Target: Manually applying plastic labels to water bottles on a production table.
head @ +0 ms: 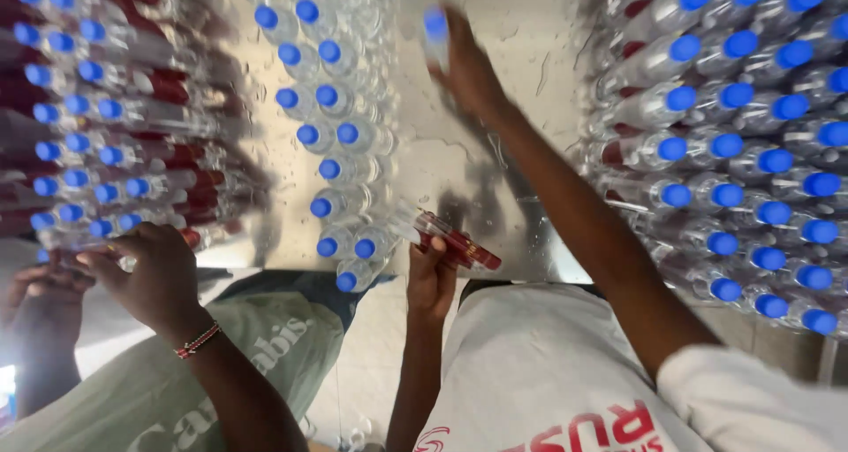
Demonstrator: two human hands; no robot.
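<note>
My right hand (468,72) reaches far across the wet metal table (530,45) and grips a clear bottle with a blue cap (435,26) at the end of the middle row. My left hand (430,282) stays near the table's front edge, closed on a red-wrapped clear item (455,242) that looks like a small bottle or a bundle of red labels; blur hides which. A middle row of unlabelled blue-capped bottles (329,134) runs just left of both hands.
Several red-labelled, blue-capped bottles (106,107) are packed at the left. A dense block of blue-capped bottles (751,143) fills the right. A co-worker in a green shirt, with a red bracelet (196,340), handles bottles at the left edge with one hand (146,275).
</note>
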